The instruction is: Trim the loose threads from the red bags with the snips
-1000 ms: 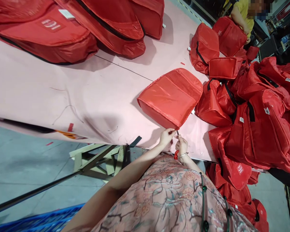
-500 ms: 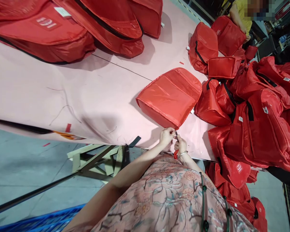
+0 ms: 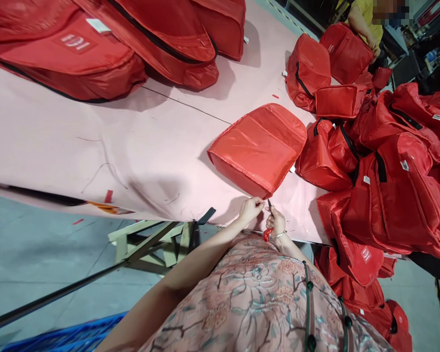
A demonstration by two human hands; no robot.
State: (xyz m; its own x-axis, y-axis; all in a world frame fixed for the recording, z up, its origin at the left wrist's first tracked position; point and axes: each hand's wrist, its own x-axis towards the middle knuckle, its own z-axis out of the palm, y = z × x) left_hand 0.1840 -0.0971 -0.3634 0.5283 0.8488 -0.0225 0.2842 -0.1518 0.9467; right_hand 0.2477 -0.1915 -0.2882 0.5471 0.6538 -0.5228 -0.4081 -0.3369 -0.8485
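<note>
Likely trimming step at 6 o'clock corner of red bag (image 3: 256, 146). Right hand (image 3: 277, 223) grips scissors (image 3: 270, 207); left hand (image 3: 251, 210) pinched, contents unclear. Next snip needs fine aim.

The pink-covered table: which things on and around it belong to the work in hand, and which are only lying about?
In the work:
Red fabric bag, near corner by the left hand
Dark-bladed scissors with red handle, in the right hand

Apparently lying about:
Small red scrap near the table edge
Blue plastic lattice below
Heaped red bags at the right
</note>
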